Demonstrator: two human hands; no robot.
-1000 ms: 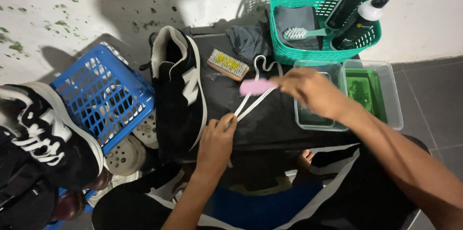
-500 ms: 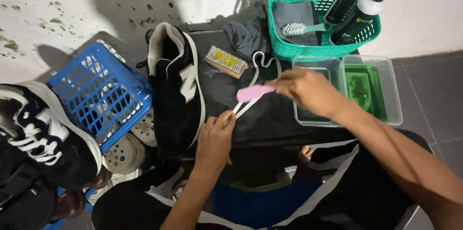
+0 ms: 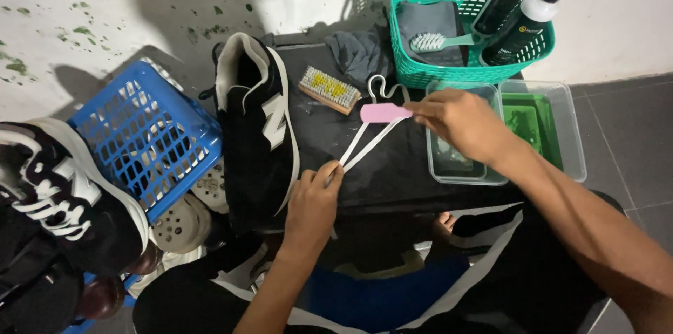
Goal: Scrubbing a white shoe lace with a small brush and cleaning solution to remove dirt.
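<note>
My left hand (image 3: pixel 313 199) pinches the near end of a white shoelace (image 3: pixel 364 146) and holds it taut across a black work surface (image 3: pixel 392 166). Higher up the lace, my right hand (image 3: pixel 463 122) grips a pink brush (image 3: pixel 383 112) that rests against it. The lace's far end loops near a grey cloth (image 3: pixel 361 53). A black sneaker (image 3: pixel 258 124) with white trim lies on the surface just left of my left hand.
A wooden scrub brush (image 3: pixel 329 89) lies behind the lace. A teal basket (image 3: pixel 456 71) holds a white-bristled teal brush, a cloth and two bottles. Two clear tubs (image 3: pixel 540 131) sit at right. A blue basket (image 3: pixel 144 138) and another black sneaker (image 3: pixel 63 201) are at left.
The pink brush has slid a little along the lace under my right hand. My left hand keeps its pinch on the lace's near end.
</note>
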